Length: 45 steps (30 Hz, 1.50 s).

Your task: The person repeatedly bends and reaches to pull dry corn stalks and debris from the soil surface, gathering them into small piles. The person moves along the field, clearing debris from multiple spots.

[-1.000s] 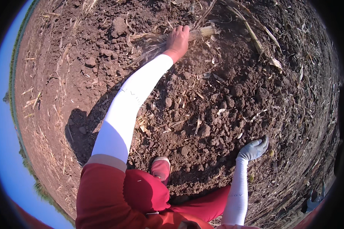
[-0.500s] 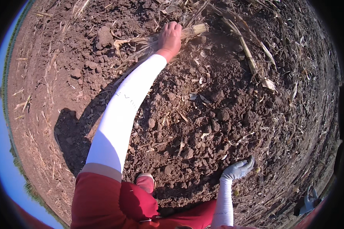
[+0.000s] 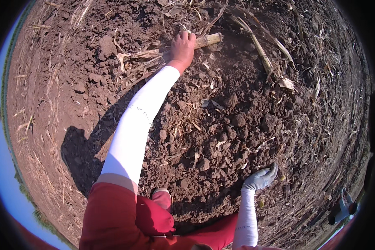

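Brown soil (image 3: 229, 146) spreads beneath a white sleeve (image 3: 127, 139). Over the soil, top centre, a dry stalk (image 3: 208, 40) sits clamped in the bare left hand (image 3: 182, 49); the gloved right hand (image 3: 258, 179) curls loosely, fingers apart from the palm. Small dark lettering (image 3: 143, 114) marks the sleeve.

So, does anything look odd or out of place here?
One mismatch: the right hand wears a pale grey glove, while the left hand, its fingers closed around a dry, straw-coloured stalk, is bare. Both arms have matching long white sleeves, so the single glove looks uneven. Nothing else stands out.
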Available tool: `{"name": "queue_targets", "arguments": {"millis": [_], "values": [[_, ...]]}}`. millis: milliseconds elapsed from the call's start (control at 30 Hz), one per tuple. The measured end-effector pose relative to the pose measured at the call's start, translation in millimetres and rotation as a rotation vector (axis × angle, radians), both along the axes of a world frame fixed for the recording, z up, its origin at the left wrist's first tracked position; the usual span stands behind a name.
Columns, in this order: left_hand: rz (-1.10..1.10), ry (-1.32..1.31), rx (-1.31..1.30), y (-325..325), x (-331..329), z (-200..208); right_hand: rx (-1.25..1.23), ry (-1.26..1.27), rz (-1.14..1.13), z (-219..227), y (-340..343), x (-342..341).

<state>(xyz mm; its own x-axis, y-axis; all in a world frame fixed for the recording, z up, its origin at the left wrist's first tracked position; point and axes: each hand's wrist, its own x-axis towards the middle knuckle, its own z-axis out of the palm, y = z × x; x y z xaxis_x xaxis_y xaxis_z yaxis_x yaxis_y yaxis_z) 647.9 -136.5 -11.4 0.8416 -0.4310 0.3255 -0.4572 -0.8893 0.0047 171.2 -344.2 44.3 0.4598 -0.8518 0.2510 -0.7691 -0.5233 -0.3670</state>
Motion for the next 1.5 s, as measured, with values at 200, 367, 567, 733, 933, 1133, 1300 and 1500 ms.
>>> {"name": "queue_targets", "arguments": {"millis": [200, 367, 567, 733, 933, 1133, 1300, 1500], "values": [[-0.21, 0.011, 0.008, 51.3, -108.4, 49.7, -0.037, 0.022, 0.006, -7.2, -5.3, -9.0], [-0.195, 0.274, -0.126, 113.3, -167.2, 75.0, -0.052, 0.035, -0.012, -10.2, -7.0, -11.2], [0.06, 0.288, -0.119, 162.8, -98.9, 62.3, -0.04, 0.033, -0.033, -10.5, -2.0, -7.2], [0.027, 0.439, 0.081, 166.3, -54.7, 39.6, -0.066, 0.028, -0.033, -14.0, -8.6, -11.5], [0.3, 0.437, -0.012, 171.0, -77.8, 36.2, -0.084, 0.039, -0.025, -17.2, -8.0, -11.1], [0.381, 0.681, -0.177, 215.8, -127.8, 59.1, -0.095, 0.081, -0.061, -18.6, -11.6, -17.4], [0.383, 0.72, -0.26, 236.5, -143.8, 60.8, -0.073, 0.088, -0.071, -18.6, -9.6, -14.0], [-0.069, 0.391, -0.094, 234.2, -135.6, 39.5, -0.101, 0.08, -0.042, -16.1, -9.4, -10.4]]}}
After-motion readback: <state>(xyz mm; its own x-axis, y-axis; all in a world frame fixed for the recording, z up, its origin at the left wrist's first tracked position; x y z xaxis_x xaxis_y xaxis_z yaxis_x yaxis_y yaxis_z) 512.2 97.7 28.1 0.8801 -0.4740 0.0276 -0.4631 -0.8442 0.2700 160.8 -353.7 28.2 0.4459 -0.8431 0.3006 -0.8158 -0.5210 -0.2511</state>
